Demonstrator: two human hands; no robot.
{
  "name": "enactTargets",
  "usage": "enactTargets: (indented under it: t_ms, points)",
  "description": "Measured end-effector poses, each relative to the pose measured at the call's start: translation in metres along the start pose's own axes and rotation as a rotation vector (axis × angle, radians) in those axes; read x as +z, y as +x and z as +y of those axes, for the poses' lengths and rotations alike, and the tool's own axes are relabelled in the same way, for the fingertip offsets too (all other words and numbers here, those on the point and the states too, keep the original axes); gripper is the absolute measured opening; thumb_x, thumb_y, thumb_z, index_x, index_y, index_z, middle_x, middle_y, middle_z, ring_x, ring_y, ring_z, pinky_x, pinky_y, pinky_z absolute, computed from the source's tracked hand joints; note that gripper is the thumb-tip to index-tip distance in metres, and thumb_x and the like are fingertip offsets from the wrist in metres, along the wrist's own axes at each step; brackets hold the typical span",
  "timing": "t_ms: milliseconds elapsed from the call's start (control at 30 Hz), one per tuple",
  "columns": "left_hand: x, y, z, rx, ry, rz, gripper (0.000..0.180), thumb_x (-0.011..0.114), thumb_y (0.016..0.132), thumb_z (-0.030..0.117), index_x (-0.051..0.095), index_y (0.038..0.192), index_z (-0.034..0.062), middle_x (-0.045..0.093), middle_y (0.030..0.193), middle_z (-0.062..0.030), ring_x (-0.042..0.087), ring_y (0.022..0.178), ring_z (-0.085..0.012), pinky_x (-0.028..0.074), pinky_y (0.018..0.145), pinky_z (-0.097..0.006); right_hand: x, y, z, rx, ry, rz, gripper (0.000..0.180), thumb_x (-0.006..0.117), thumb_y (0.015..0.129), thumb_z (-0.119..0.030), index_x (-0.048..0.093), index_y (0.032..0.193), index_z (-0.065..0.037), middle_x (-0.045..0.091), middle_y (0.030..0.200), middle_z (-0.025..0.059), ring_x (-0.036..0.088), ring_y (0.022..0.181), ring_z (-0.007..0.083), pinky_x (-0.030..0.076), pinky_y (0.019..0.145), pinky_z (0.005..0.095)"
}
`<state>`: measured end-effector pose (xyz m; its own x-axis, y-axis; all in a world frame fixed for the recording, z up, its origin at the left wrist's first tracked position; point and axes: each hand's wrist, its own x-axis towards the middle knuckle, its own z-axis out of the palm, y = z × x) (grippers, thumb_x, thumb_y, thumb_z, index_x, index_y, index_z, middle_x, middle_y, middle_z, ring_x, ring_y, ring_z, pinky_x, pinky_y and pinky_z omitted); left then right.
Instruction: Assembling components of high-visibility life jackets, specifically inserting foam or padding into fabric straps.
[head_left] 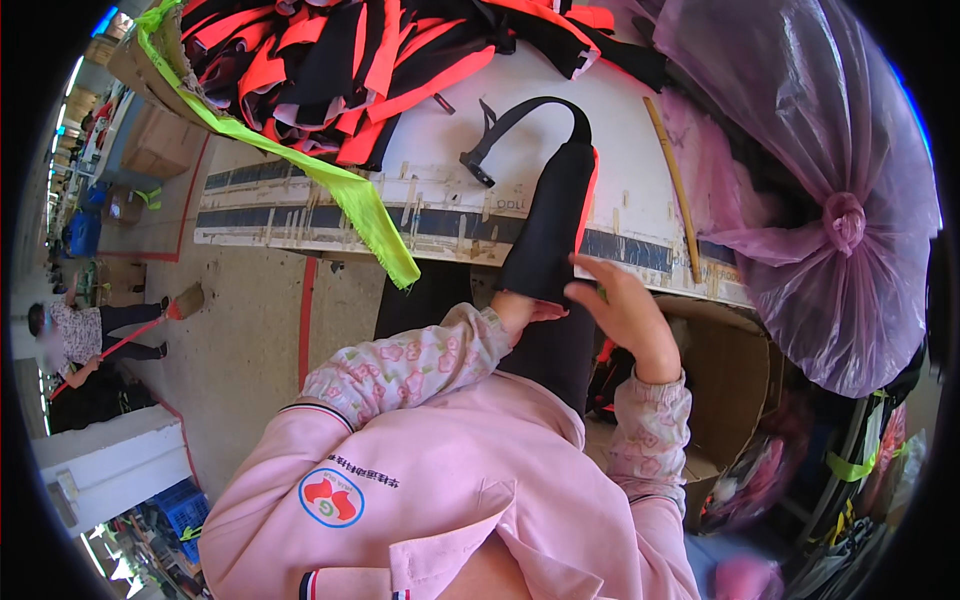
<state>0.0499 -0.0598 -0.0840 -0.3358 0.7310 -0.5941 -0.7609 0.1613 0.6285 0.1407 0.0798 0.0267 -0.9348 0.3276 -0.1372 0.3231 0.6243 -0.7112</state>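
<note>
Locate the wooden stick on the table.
In the head view, the wooden stick lies on the white table, right of the black fabric piece, beside the purple plastic bag.

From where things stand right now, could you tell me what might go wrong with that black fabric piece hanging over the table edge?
1. The black fabric piece hangs half off the table; if the left hand or right hand lets go, it may slide down.
2. Its strap with the buckle could snag on the table.
3. The wooden stick lies close by and might get knocked off.
</note>
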Motion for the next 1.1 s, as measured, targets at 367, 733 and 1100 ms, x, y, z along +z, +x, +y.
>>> enactTargets:
  t_ms: [367,733,1100]
  points:
    - [0.015,-0.002,-0.001,0.047,-0.095,0.088,0.028,0.045,0.092,0.021,0.051,0.112,0.0023,0.062,0.102,-0.0122,0.062,0.092,-0.0264,0.051,0.078,-0.039,0.057,0.095,0.028,-0.143,-0.489,0.451,0.077,0.052,0.083,-0.046,0.024,0.137,0.003,0.025,0.142,0.0213,0.021,0.134,0.0331,0.017,0.108,0.0440]
    - [-0.004,-0.005,0.013,-0.039,-0.076,-0.114,0.031,0.043,0.093,0.023,0.047,0.116,0.0020,0.061,0.103,-0.0181,0.063,0.091,-0.0312,0.051,0.083,-0.043,0.054,0.090,0.036,-0.158,-0.560,0.429,0.079,0.048,0.083,-0.053,0.029,0.135,0.004,0.027,0.142,0.0188,0.022,0.134,0.0291,0.015,0.109,0.0434]
    - [0.015,-0.009,0.027,-0.059,-0.001,-0.090,0.029,0.033,0.095,0.015,0.047,0.114,-0.0006,0.061,0.100,-0.0246,0.064,0.085,-0.0320,0.054,0.077,-0.041,0.053,0.090,0.037,-0.142,-0.564,0.429,0.076,0.047,0.085,-0.049,0.027,0.136,0.003,0.025,0.143,0.0182,0.021,0.134,0.0294,0.014,0.109,0.0429]
